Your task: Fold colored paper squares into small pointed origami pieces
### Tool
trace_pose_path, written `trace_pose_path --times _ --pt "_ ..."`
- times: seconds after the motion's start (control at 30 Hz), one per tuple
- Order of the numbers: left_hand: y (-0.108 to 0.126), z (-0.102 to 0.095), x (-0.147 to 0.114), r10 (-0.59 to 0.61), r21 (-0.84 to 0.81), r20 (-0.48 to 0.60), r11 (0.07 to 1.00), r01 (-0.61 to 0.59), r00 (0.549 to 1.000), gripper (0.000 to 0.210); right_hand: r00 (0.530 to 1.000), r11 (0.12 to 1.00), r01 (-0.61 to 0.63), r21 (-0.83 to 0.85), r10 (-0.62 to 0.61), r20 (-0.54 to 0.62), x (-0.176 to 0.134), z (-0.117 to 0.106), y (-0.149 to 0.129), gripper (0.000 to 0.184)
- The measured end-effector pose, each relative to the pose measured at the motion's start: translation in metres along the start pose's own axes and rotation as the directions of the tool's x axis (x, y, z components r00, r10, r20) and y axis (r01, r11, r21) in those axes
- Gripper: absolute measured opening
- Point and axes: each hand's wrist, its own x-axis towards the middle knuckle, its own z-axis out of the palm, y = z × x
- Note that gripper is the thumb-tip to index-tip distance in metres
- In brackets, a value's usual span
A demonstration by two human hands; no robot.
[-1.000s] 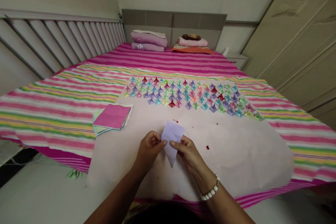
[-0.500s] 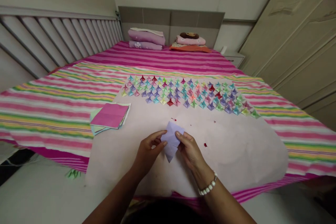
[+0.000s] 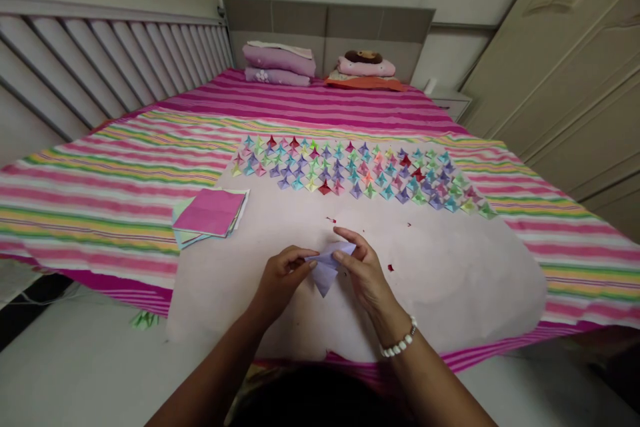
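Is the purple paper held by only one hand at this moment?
No, the left hand and the right hand both hold the purple paper.

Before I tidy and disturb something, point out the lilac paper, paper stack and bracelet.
Lilac paper [image 3: 325,275], head view: below its crease.
Paper stack [image 3: 210,211], head view: pink top sheet.
Bracelet [image 3: 402,345], head view: white beads.

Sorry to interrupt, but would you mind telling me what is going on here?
A person's left hand and right hand hold a folded lilac paper between them, its point toward the person, above a large pale sheet on a striped bedcover. Rows of small folded paper pieces in many colours lie along the sheet's far part. A stack of paper, pink on top, lies at its left edge.
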Motion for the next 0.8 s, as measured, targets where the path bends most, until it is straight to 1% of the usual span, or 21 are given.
trace_pose_path --times 0.07,0.1,0.13,0.2,0.27,0.33,0.43,0.57,0.63,0.7,0.8 --pt "0.002 -0.004 0.001 -0.037 -0.013 0.034 0.999 0.037 0.999 0.015 0.993 0.992 0.1 -0.072 -0.095 0.065 0.001 -0.005 -0.003 0.064" --pt "0.003 -0.005 0.001 -0.054 -0.014 0.053 0.998 0.055 0.997 0.015 0.984 0.982 0.149 -0.116 -0.136 0.119 0.002 -0.007 -0.005 0.065" --pt "0.005 -0.006 0.002 -0.066 -0.014 0.069 0.998 0.068 0.995 0.016 0.97 0.968 0.189 -0.166 -0.158 0.185 0.002 -0.009 -0.008 0.06" --pt "0.007 -0.007 0.002 -0.082 -0.027 0.095 0.996 0.085 0.992 0.017 0.948 0.947 0.221 -0.232 -0.153 0.278 0.001 -0.01 -0.012 0.04" --pt "0.008 -0.005 0.002 -0.093 -0.048 0.113 0.994 0.099 0.989 0.018 0.948 0.95 0.189 -0.248 -0.11 0.299 0.001 -0.009 -0.015 0.021" --pt "0.008 -0.003 0.002 -0.102 -0.055 0.123 0.992 0.11 0.987 0.019 0.963 0.967 0.115 -0.227 -0.052 0.266 0.0 -0.008 -0.013 0.013" --pt "0.006 -0.001 0.003 -0.114 -0.04 0.12 0.992 0.12 0.986 0.023 0.986 0.987 0.017 -0.16 0.01 0.165 0.0 -0.005 -0.007 0.014" --pt "0.002 0.001 0.003 -0.163 -0.056 0.097 0.984 0.169 0.982 0.025 1.0 0.999 -0.008 -0.036 0.009 0.018 0.0 -0.001 -0.004 0.015" --pt "0.0 0.002 0.003 -0.204 -0.111 0.08 0.971 0.212 0.976 0.028 0.999 1.0 -0.007 0.027 0.008 -0.038 0.0 0.002 -0.005 0.015" --pt "-0.001 0.003 0.003 -0.242 -0.239 0.097 0.936 0.259 0.965 0.031 0.999 0.997 -0.005 0.074 0.008 -0.048 -0.001 0.005 -0.009 0.016" --pt "-0.002 0.006 0.002 -0.258 -0.461 0.187 0.829 0.316 0.948 0.031 0.999 0.991 -0.025 0.133 0.018 0.05 -0.003 0.008 -0.013 0.025"
